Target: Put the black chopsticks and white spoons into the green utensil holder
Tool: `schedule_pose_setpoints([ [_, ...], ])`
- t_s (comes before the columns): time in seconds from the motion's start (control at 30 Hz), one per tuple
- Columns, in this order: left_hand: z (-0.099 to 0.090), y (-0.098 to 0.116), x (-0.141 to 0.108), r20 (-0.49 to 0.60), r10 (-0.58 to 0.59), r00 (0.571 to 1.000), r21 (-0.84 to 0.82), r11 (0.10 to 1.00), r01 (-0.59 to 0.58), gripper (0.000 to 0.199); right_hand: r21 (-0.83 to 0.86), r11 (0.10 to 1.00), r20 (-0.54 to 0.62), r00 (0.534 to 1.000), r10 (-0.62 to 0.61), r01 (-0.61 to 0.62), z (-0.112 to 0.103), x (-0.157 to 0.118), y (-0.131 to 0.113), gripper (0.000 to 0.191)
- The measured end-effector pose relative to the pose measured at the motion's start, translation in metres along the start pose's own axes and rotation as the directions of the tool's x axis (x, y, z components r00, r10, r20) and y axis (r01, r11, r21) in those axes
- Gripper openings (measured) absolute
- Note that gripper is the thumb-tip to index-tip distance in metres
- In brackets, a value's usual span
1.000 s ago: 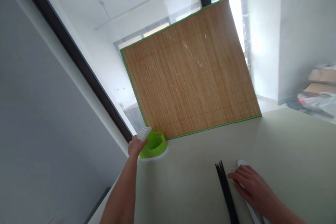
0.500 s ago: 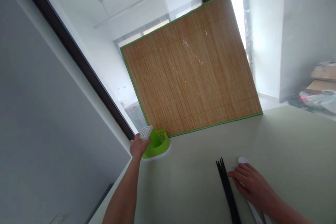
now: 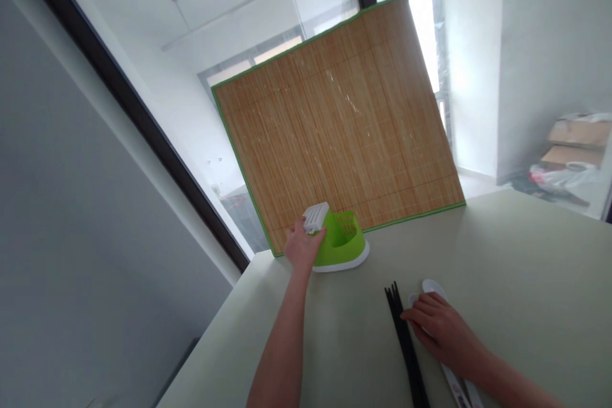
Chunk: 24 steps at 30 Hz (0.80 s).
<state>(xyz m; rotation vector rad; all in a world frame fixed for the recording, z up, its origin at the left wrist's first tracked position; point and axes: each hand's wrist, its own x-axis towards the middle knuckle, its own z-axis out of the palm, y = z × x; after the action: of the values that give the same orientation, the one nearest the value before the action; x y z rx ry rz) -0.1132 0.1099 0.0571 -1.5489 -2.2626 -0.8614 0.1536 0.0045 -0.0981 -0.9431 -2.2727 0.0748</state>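
Note:
My left hand [image 3: 302,245] grips the left end of a green and white plastic utensil holder [image 3: 342,255], thumb at its front, near a white slotted part at the top. The holder stands on the table by the foot of the bamboo mat. My right hand [image 3: 437,328] rests curled over two white spoons [image 3: 452,382], whose rounded ends peek out beyond the fingers. Whether the fingers grip the spoons is hidden. Just left of that hand lies a bundle of black chopsticks [image 3: 404,344].
A bamboo mat [image 3: 335,127] with green edging stands upright against the glass behind the table [image 3: 354,331]. A dark-framed glass partition [image 3: 143,127] runs along the left. Beyond the glass at right are cardboard boxes [image 3: 576,140] and plastic bags.
My left hand has moved the utensil holder to the right along the mat's foot. The right hand stays over the spoons. The view has shifted slightly.

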Motion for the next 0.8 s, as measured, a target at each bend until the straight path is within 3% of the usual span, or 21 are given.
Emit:
schedule_pose_setpoints([
  [0.2,0.011,0.078,-0.034,0.014,0.133,0.991,-0.106,0.986,-0.131,0.067,-0.001,1.000,0.026,1.000,0.014,-0.014,0.004,0.001,-0.007,0.022],
  [0.37,0.028,0.117,-0.055,0.015,0.211,0.977,-0.116,0.971,-0.208,0.066,-0.026,0.999,0.025,0.999,0.032,-0.032,0.004,0.003,-0.005,0.022],
  [0.57,0.038,0.133,-0.086,0.076,0.309,0.948,-0.019,0.951,-0.308,0.070,-0.079,0.996,0.025,0.999,0.041,-0.038,0.002,0.006,-0.003,0.020],
  [0.8,0.018,0.123,-0.113,0.103,0.447,0.888,-0.066,0.894,-0.443,0.076,-0.081,0.996,0.037,0.999,0.040,-0.037,0.009,0.003,-0.002,0.019],
])
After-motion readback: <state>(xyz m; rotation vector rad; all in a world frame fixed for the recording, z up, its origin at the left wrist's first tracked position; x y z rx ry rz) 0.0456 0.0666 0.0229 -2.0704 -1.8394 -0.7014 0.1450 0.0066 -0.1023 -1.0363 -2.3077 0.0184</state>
